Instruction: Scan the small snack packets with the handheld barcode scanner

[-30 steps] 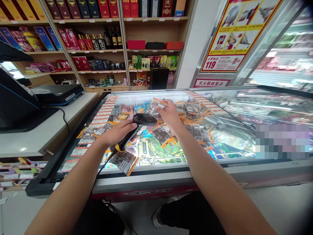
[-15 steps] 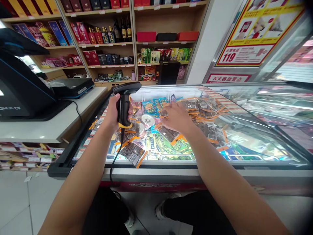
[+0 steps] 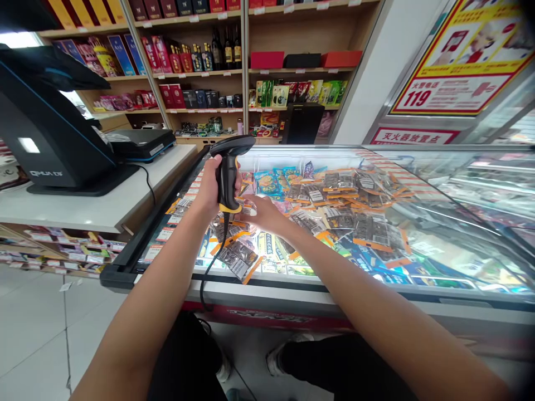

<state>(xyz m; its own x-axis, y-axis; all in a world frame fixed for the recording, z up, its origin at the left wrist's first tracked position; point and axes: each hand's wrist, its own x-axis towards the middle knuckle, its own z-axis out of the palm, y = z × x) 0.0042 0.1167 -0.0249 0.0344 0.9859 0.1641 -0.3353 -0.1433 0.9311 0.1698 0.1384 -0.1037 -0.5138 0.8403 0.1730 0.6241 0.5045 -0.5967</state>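
My left hand (image 3: 209,186) is wrapped round the grip of a black and yellow barcode scanner (image 3: 228,178), held upright over the left part of a glass-topped freezer. The scanner's head points to the right and its cable hangs toward me. Just right of the grip, my right hand (image 3: 265,215) pinches an orange-edged clear packet (image 3: 249,206) with a white label. The scanner partly hides this packet. Similar packets of dark food lie around both hands, one packet (image 3: 239,259) near the front edge and a heap of packets (image 3: 371,228) to the right.
The freezer's front rail (image 3: 267,284) runs before my legs. Blue snack bags (image 3: 267,182) lie toward the back. On the left counter (image 3: 83,210) stand a checkout terminal (image 3: 62,128) and a black scale (image 3: 140,143). Shelves with boxes and bottles (image 3: 228,50) stand behind.
My right hand has moved left from the middle packets to beside the scanner, with a packet in its fingers. My left hand still holds the scanner. The view has turned slightly left.
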